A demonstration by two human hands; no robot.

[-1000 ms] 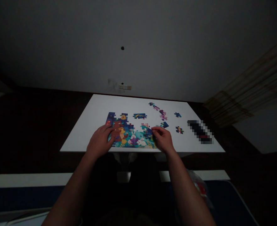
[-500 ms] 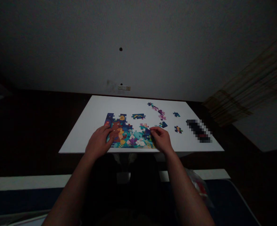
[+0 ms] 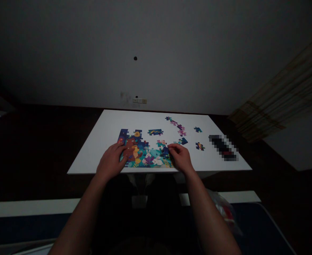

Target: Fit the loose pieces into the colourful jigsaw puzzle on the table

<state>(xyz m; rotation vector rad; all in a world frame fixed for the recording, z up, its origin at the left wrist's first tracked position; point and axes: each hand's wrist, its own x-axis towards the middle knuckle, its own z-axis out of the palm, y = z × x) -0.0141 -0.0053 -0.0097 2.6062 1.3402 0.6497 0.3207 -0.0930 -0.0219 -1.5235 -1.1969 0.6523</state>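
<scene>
A partly joined jigsaw puzzle (image 3: 145, 153) with a bear and rabbits lies at the near edge of the white table. My left hand (image 3: 112, 158) rests flat on its left side, fingers spread over the pieces. At the right side, my right hand (image 3: 181, 156) pinches a dark blue puzzle piece (image 3: 165, 151) between thumb and fingertips, low over the joined part. Just beyond the gap in the picture lies a joined strip of pieces (image 3: 155, 132). A small pinkish piece group (image 3: 161, 143) sits close to the held piece.
Loose pink pieces (image 3: 181, 130) curve toward the back of the white table (image 3: 92, 152). Single pieces (image 3: 200, 146) lie at the right, beside a pixelated dark object (image 3: 223, 148). A clear plastic bag (image 3: 226, 212) is below, on the right. A wall stands behind.
Both hands stay almost where they were, the right still pinching the blue piece. The whole view has shifted very slightly.
</scene>
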